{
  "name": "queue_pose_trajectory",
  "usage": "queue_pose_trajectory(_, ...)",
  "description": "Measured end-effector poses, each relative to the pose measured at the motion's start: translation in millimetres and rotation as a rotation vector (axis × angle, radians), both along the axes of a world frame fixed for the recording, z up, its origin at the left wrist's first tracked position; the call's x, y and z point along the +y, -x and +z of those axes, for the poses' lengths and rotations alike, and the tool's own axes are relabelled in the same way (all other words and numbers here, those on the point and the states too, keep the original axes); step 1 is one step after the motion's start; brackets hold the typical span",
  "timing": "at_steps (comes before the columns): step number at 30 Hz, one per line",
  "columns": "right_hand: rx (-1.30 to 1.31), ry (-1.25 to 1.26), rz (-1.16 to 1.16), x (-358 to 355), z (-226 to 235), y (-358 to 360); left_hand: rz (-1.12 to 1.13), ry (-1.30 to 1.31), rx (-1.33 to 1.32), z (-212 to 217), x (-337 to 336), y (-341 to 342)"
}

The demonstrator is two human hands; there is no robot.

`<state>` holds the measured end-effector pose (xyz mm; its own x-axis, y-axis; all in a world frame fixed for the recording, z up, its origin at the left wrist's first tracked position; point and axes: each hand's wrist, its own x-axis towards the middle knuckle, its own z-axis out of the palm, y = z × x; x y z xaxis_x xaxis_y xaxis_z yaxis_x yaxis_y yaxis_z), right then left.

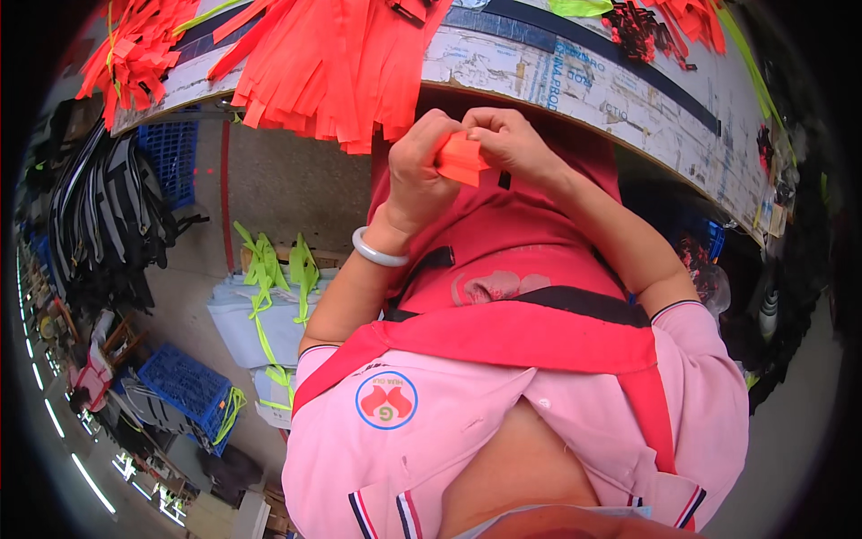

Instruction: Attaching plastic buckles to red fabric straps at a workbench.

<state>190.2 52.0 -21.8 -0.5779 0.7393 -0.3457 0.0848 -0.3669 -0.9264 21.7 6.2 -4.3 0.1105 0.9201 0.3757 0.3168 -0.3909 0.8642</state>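
My left hand [420, 166] is closed round a short stack of bright orange fabric strips [461, 162], whose folded ends stick out between thumb and fingers. Against the upper edge of the strips, my right hand [516, 144] is closed in a pinch; its fingertips partly hide what they grip. A small black piece [505, 181] shows just below the right hand; I cannot tell whether it is attached to the strips. Both hands are in front of my red apron [539, 260], near the table edge. A large bunch of orange strips [337, 72] hangs over that edge, to the left of my hands.
The worktable [575, 76] has a worn, cardboard-covered top. On it lie black-and-red pieces [642, 31] and more orange strips [135, 58]. At left are hanging black straps [103, 211], a blue crate [184, 391] and a pale stack [251, 314] tied with yellow-green bands.
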Motion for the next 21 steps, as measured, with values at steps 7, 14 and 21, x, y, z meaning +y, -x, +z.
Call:
queue_pose_trajectory(7, 0.295, 0.596, -0.394, 5.6, -6.3, -15.4, -0.032, 0.585, -0.613, -17.5, 9.8, 12.1)
queue_pose_trajectory(14, 0.281, 0.372, -0.193, 4.2, 11.7, -30.5, -0.095, 0.854, -0.595, -2.1, 1.6, 13.8)
queue_pose_trajectory(21, 0.153, 0.064, -0.165, -1.2, 21.6, -30.9, -0.122, 0.836, -0.56, 7.5, 1.2, 6.7)
